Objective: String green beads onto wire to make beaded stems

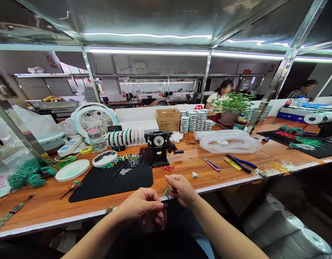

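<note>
Just in front of the table edge, my left hand [146, 205] is closed, thumb pressed against the fingers. What it pinches is too fine to make out. Close by on the right, my right hand [181, 189] is curled shut. From its fingers a short, thin green piece [165, 192] sticks out into the gap between the hands; its other end is hidden. Beyond them on the table stands a black hand-cranked winding machine with a dial [158, 141], with several white spools [125, 138] on its shaft. Small red pieces [167, 168] lie at its foot.
Left of the machine, a black mat [112, 185] carries colourful beads [130, 159]. White dishes [72, 170] and a fan [95, 120] stand further left. Tweezers [210, 163], a yellow-handled tool [232, 164] and blue-black pliers [241, 162] lie right. Metal posts [283, 64] frame the bench.
</note>
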`<state>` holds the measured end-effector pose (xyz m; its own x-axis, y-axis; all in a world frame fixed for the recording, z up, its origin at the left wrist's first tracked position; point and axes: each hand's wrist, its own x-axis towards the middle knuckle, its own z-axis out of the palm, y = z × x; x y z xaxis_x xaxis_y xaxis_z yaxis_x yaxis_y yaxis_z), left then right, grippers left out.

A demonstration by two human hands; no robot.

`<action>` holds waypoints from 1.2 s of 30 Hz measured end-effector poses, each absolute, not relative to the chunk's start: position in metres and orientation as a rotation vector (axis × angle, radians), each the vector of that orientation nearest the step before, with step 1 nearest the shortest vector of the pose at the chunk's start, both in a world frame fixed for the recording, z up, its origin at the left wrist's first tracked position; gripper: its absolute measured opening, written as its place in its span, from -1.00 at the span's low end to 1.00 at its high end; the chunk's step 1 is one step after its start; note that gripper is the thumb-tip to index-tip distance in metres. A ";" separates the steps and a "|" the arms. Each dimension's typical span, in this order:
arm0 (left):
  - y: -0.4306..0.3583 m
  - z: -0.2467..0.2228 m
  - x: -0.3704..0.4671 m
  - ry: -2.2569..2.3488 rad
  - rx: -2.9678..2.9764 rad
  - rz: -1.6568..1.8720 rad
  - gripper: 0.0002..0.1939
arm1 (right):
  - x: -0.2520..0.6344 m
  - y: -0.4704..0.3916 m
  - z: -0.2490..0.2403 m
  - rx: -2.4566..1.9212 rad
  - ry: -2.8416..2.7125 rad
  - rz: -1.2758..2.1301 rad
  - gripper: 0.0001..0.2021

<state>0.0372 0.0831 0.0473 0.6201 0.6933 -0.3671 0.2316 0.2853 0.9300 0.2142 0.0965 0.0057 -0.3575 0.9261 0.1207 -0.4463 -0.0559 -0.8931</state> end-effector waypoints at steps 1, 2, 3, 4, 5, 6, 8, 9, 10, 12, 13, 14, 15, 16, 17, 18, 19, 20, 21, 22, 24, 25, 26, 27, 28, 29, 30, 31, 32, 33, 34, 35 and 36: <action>0.083 0.047 0.035 0.887 1.287 0.358 -0.72 | 0.215 0.097 0.006 -0.598 -1.073 1.670 -0.54; 0.083 0.046 0.033 0.884 1.293 0.348 -0.73 | 0.216 0.098 0.006 -0.582 -1.036 1.693 -0.55; 0.082 0.045 0.031 0.887 1.297 0.343 -0.74 | 0.216 0.099 0.006 -0.572 -1.012 1.705 -0.56; 0.082 0.044 0.029 0.895 1.304 0.341 -0.74 | 0.217 0.100 0.006 -0.567 -0.994 1.708 -0.56; 0.082 0.044 0.028 0.908 1.319 0.336 -0.74 | 0.217 0.101 0.006 -0.564 -0.978 1.703 -0.56; 0.083 0.043 0.027 0.924 1.341 0.326 -0.75 | 0.217 0.102 0.006 -0.563 -0.960 1.695 -0.57; 0.083 0.044 0.027 0.953 1.402 0.299 -0.75 | 0.217 0.102 0.006 -0.563 -0.929 1.683 -0.58; 0.083 0.044 0.027 0.955 1.428 0.281 -0.74 | 0.217 0.102 0.006 -0.565 -0.923 1.678 -0.58; 0.083 0.045 0.028 0.946 1.443 0.267 -0.75 | 0.217 0.102 0.006 -0.571 -0.926 1.670 -0.58; 0.083 0.048 0.033 0.916 1.422 0.259 -0.72 | 0.216 0.101 0.006 -0.586 -0.965 1.649 -0.56; 0.083 0.050 0.036 0.908 1.398 0.272 -0.68 | 0.215 0.100 0.006 -0.595 -0.999 1.638 -0.55; 0.084 0.052 0.039 0.909 1.370 0.295 -0.63 | 0.214 0.099 0.005 -0.608 -1.039 1.625 -0.54; 0.084 0.054 0.043 0.917 1.348 0.328 -0.61 | 0.214 0.099 0.005 -0.626 -1.082 1.610 -0.54; 0.084 0.055 0.046 0.930 1.336 0.370 -0.61 | 0.213 0.098 0.005 -0.649 -1.127 1.595 -0.53; 0.084 0.056 0.050 0.943 1.335 0.406 -0.63 | 0.213 0.098 0.005 -0.673 -1.171 1.579 -0.53; 0.085 0.057 0.052 0.954 1.339 0.432 -0.63 | 0.212 0.098 0.005 -0.696 -1.206 1.562 -0.53; 0.085 0.057 0.054 0.960 1.345 0.446 -0.64 | 0.212 0.098 0.004 -0.712 -1.228 1.547 -0.52; 0.085 0.057 0.054 0.963 1.349 0.446 -0.64 | 0.212 0.097 0.004 -0.718 -1.233 1.540 -0.52; 0.085 0.056 0.054 0.966 1.346 0.437 -0.65 | 0.212 0.098 0.005 -0.711 -1.219 1.543 -0.51; 0.085 0.055 0.052 0.966 1.337 0.420 -0.65 | 0.212 0.098 0.005 -0.695 -1.191 1.555 -0.51; 0.085 0.052 0.047 0.964 1.325 0.373 -0.67 | 0.213 0.098 0.006 -0.652 -1.110 1.599 -0.51; 0.084 0.050 0.045 0.964 1.330 0.347 -0.68 | 0.213 0.099 0.006 -0.633 -1.068 1.624 -0.51; 0.084 0.048 0.042 0.964 1.339 0.324 -0.69 | 0.214 0.099 0.006 -0.617 -1.032 1.645 -0.51; 0.084 0.046 0.039 0.961 1.352 0.306 -0.69 | 0.214 0.100 0.007 -0.604 -1.002 1.661 -0.52; 0.084 0.045 0.037 0.957 1.365 0.291 -0.69 | 0.215 0.100 0.007 -0.592 -0.980 1.672 -0.52; 0.083 0.044 0.036 0.954 1.375 0.283 -0.69 | 0.215 0.100 0.006 -0.581 -0.964 1.679 -0.53; 0.083 0.044 0.035 0.952 1.386 0.280 -0.68 | 0.215 0.101 0.006 -0.572 -0.955 1.683 -0.54; 0.083 0.044 0.035 0.952 1.396 0.280 -0.68 | 0.215 0.101 0.006 -0.566 -0.952 1.685 -0.54; 0.083 0.045 0.037 0.950 1.404 0.279 -0.68 | 0.215 0.100 0.006 -0.565 -0.959 1.683 -0.54; 0.083 0.046 0.039 0.943 1.405 0.283 -0.67 | 0.215 0.100 0.005 -0.569 -0.973 1.675 -0.54; 0.082 0.047 0.042 0.938 1.396 0.298 -0.64 | 0.215 0.099 0.005 -0.581 -0.996 1.660 -0.54; 0.082 0.049 0.046 0.934 1.380 0.326 -0.61 | 0.214 0.099 0.005 -0.602 -1.028 1.642 -0.53; 0.081 0.051 0.050 0.933 1.359 0.366 -0.59 | 0.214 0.098 0.005 -0.629 -1.068 1.623 -0.52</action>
<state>0.0498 0.0809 0.0507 0.6065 0.7121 -0.3537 0.2817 0.2235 0.9331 0.2136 0.0983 0.0048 -0.3161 0.9423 0.1104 -0.4740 -0.0561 -0.8787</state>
